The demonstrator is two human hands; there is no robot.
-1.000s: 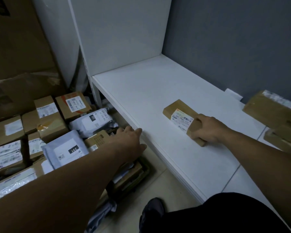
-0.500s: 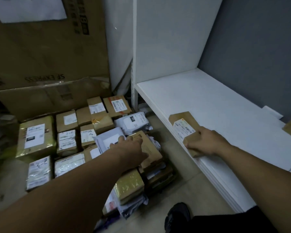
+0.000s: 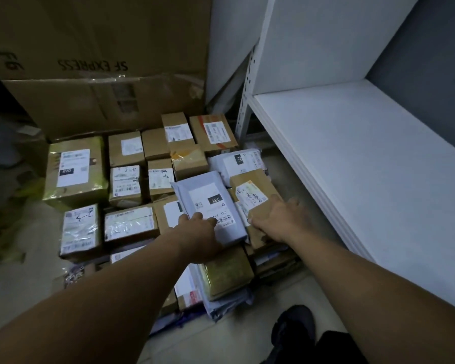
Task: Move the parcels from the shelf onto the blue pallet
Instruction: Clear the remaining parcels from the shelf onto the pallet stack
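A small brown parcel [image 3: 250,189] with a white label lies on top of the heap of parcels on the floor, left of the white shelf [image 3: 365,166]. My right hand [image 3: 279,219] grips its near end, fingers curled over it. Just to its left lies a grey mailer bag [image 3: 210,200] marked 231, and my left hand [image 3: 200,235] rests on its near edge with the fingers laid flat on top. Several taped brown boxes [image 3: 128,148] fill the heap behind. The parcels hide the pallet. The visible shelf board holds nothing.
A big cardboard carton [image 3: 103,61] printed SF EXPRESS stands behind the heap. The shelf's perforated metal post [image 3: 244,106] rises at the heap's right rear corner. My dark shoe [image 3: 294,327] is on the pale floor beside loose mailers at the heap's near edge.
My right hand carried the brown parcel off the shelf edge, left and down onto the heap. My left hand moved onto the grey mailer. The view swung left.
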